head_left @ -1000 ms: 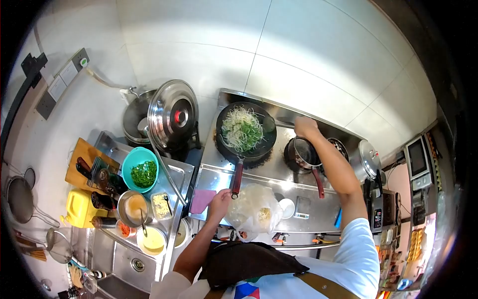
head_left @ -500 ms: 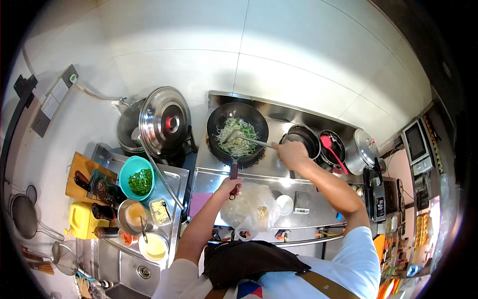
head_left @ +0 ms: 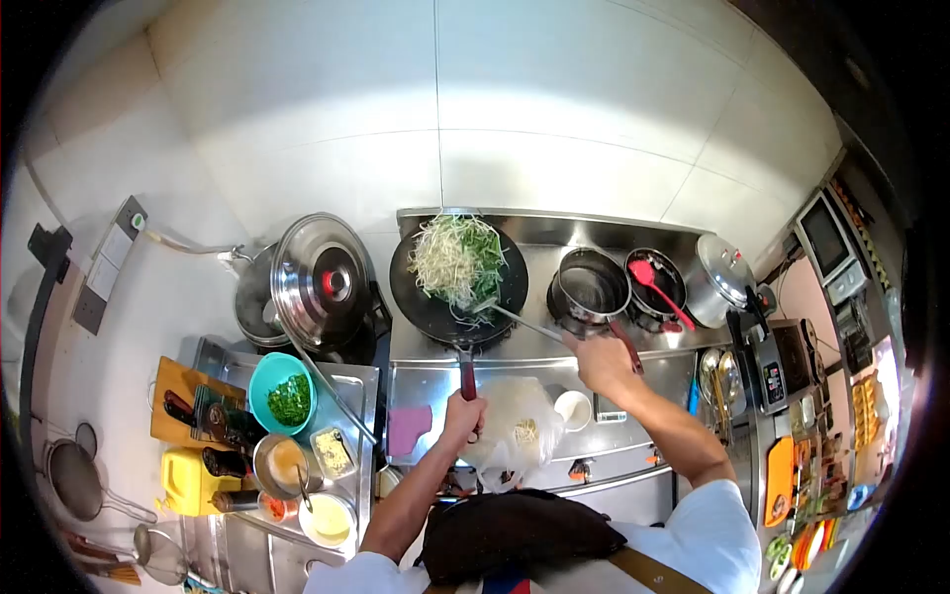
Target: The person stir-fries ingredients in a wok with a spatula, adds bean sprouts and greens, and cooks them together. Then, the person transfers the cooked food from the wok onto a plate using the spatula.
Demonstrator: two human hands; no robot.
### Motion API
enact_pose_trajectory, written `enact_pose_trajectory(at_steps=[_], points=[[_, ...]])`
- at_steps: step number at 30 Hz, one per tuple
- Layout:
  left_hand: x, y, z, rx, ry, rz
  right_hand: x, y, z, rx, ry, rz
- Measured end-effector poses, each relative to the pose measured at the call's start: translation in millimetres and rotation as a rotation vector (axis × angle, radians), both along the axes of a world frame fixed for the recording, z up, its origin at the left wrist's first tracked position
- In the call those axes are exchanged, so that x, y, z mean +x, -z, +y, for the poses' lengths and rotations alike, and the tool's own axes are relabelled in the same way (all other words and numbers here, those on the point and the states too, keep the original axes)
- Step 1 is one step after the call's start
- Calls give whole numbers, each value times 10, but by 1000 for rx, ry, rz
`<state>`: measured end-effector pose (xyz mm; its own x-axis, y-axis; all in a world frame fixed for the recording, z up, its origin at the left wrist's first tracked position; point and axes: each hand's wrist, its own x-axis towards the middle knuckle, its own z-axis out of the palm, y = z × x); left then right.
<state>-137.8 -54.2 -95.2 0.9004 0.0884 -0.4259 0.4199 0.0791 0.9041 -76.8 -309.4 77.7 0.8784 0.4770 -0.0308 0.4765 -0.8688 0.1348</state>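
fingers [head_left: 586, 348] of the right hand [head_left: 606, 366] hide the end of the utensil [head_left: 529, 323].

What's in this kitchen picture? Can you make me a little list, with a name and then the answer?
Left hand: gripping the wok's handle
Right hand: holding a long metal utensil, its far end in the wok
Wok food: pale and green strands, piled up
Teal bowl: chopped greens
Red spatula: resting in a small dark pan
Near the person: a clear plastic bag
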Motion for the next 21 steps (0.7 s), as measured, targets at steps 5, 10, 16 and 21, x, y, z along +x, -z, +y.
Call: enact_pose_trajectory(at_steps=[5, 10, 16, 21], points=[[285, -584, 310, -190, 29, 179, 167, -326, 361, -23, 19, 215], [542, -464, 449, -281, 115, 131, 286, -206, 440, -15, 11, 142], [6, -137, 213, -119, 4, 25, 72, -318, 231, 69, 74, 108], [436, -197, 291, -185, 41, 109, 89, -236, 419, -15, 3, 156]])
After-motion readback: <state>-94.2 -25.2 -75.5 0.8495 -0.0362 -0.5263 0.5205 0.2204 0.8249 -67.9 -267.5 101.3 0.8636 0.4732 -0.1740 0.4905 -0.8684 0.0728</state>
